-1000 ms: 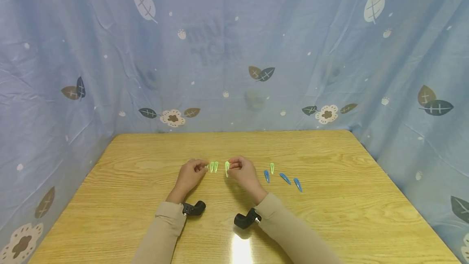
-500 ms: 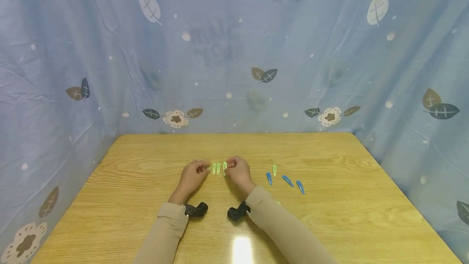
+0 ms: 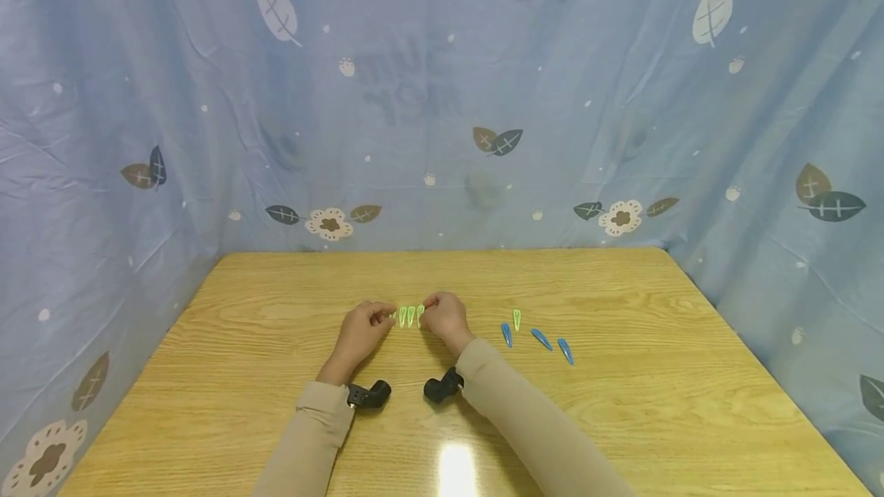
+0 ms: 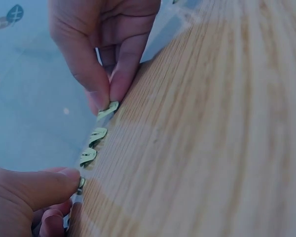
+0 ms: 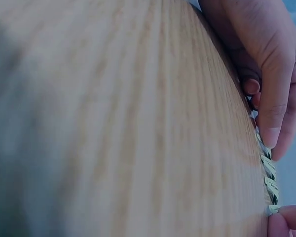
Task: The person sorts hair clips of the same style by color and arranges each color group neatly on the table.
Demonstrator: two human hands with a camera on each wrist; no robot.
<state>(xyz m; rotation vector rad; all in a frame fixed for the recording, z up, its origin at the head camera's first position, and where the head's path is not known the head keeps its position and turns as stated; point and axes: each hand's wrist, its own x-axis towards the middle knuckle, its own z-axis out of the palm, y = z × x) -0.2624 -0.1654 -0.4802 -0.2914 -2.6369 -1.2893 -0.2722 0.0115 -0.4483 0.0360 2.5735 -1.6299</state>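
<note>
Light green snap hair clips stand side by side in a short row on the wooden table. My left hand [image 3: 364, 330] pinches the leftmost green hair clip [image 4: 81, 183] between thumb and fingers, which hide much of it. At the row's right end my right hand [image 3: 446, 320] pinches another green hair clip [image 4: 108, 109] by its side, close to the others. Two green hair clips, a left one [image 3: 403, 317] and a right one [image 3: 410, 317], lie untouched between the hands.
Right of my hands lie one more green hair clip [image 3: 516, 320] and three blue hair clips, a left one [image 3: 507, 335], a middle one [image 3: 542, 339] and a right one [image 3: 565, 351]. A blue patterned curtain [image 3: 428, 98] surrounds the wooden table [image 3: 621, 420] at the back and sides.
My right hand has moved left with its green hair clip, narrowing the gap to the row. The left hand stays at the row's left end.
</note>
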